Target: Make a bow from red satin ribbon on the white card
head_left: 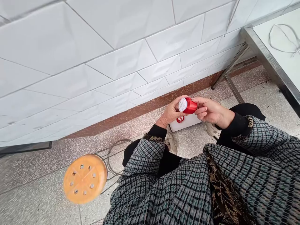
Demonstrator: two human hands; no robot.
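Note:
Both my hands meet in front of me over the floor, holding a red cap (190,106) with a white round liner (182,104) showing on its open side. My left hand (171,115) curls round the cap's left side, thumb on the white liner, and a loose red ring (180,119) hangs below its fingers. My right hand (209,111) pinches the cap's right end with fingers pressed together. Beneath the hands a white plastic container (186,122) stands on the floor between my shoes (172,144).
An orange round stool (84,177) with holes and a wire frame stands on the speckled floor at lower left. A white tiled wall (93,62) runs behind. A metal-framed table (272,59) with a wire loop on top is at the upper right.

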